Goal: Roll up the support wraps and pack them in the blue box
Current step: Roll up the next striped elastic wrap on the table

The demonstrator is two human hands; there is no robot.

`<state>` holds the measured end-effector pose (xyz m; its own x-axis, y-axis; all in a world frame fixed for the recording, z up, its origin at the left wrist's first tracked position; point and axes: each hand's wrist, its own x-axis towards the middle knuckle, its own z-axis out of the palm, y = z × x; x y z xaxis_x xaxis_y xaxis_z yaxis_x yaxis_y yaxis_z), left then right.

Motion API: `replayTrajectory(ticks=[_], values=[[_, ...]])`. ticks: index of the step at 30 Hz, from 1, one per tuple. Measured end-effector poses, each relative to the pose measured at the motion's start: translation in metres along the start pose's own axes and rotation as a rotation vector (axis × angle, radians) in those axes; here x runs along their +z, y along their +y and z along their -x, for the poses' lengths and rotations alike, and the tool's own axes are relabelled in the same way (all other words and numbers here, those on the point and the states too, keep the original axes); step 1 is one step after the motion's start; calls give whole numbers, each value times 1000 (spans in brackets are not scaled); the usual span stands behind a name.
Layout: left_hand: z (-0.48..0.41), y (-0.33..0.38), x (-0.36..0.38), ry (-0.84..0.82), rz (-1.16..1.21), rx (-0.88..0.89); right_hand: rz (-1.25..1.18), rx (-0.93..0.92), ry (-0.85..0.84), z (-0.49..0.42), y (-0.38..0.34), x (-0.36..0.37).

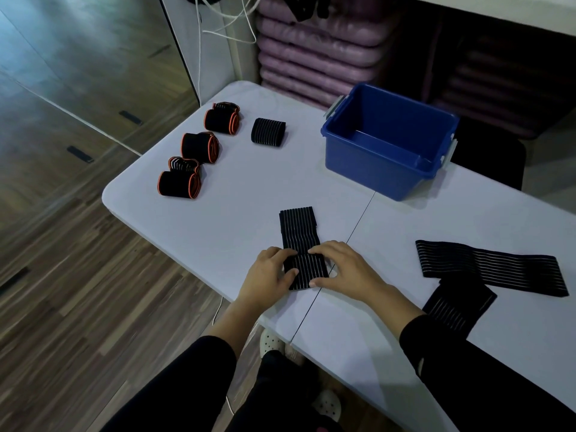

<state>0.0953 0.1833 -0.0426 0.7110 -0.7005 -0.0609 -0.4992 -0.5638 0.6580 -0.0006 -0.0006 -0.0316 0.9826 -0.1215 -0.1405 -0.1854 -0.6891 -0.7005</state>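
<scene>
As it lies half-rolled, wrap (pixel 300 233) stretches away.

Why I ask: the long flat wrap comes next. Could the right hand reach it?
Probably yes: bare table lies between the right hand and the long flat wrap, but that hand grips the half-rolled wrap and must release first.

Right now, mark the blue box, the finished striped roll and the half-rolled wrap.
blue box (pixel 367 165): head view, front outer wall.
finished striped roll (pixel 268 132): head view, top of roll.
half-rolled wrap (pixel 300 232): head view, flat unrolled stretch.
</scene>
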Motion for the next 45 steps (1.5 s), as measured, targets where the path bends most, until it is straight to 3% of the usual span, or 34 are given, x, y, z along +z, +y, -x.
replayTrajectory(ticks=[6,14,24,26,33,37,41,45], values=[[6,5,3,56,132,-35,-86,17,49,9,1,4],[30,-2,14,-118,-114,82,-47,-35,-73,29,6,5],[51,1,24,-46,-240,220,47,-119,41,46,14,18],[53,7,23,-21,-180,154,24,-107,77,46,12,18],[32,34,21,137,293,-321,-285,177,81,27,0,15],[25,37,28,210,241,-429,-230,246,192,17,0,23],[26,28,30,222,52,-190,-147,72,252,19,5,21],[32,14,26,144,-104,11,32,-39,69,21,15,12]])
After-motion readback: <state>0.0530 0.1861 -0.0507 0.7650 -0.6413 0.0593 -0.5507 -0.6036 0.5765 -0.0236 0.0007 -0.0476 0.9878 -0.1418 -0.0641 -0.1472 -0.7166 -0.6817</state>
